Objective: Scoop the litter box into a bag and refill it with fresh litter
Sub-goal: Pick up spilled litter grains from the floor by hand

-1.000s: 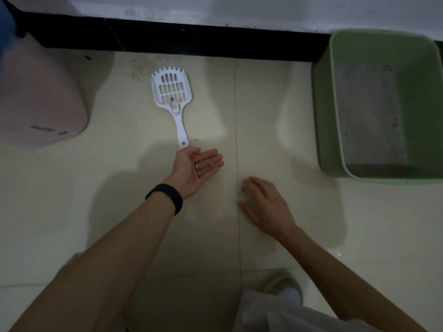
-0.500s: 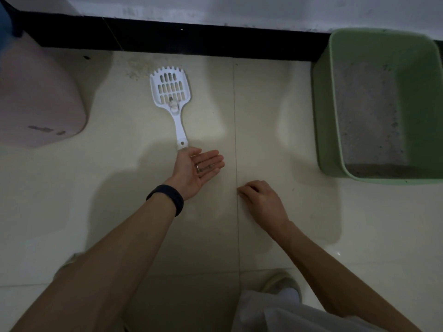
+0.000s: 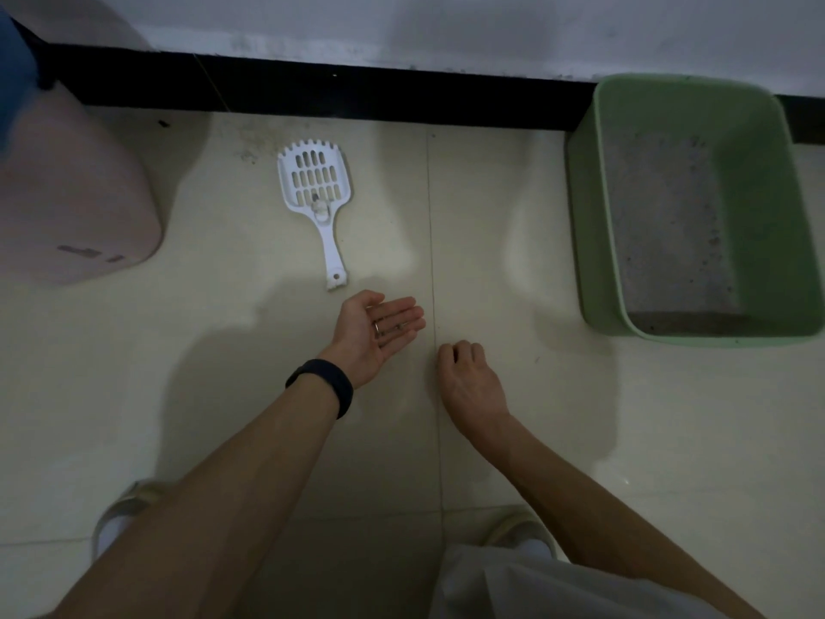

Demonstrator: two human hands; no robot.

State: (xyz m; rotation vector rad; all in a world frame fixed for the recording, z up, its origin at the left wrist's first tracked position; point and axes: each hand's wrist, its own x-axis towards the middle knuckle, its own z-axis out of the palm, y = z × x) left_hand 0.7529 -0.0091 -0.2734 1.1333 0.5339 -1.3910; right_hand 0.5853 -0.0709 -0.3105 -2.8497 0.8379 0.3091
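With the left hand (image 3: 379, 328) spread palm-up under a few specks (image 3: 398, 326) and the right hand (image 3: 468, 382) curled fingertips-down on the floor (image 3: 223, 395) (contents indiscernible), tilting the palm may spill them before reaching the box (image 3: 593, 216), far right; the scoop (image 3: 319, 194) lies ahead.

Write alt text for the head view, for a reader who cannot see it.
A person's left hand is held palm up and open with a few small grains on it; the right hand, fingers curled, touches the tiled floor beside it. A white slotted scoop lies just ahead, and a green litter box stands at right.
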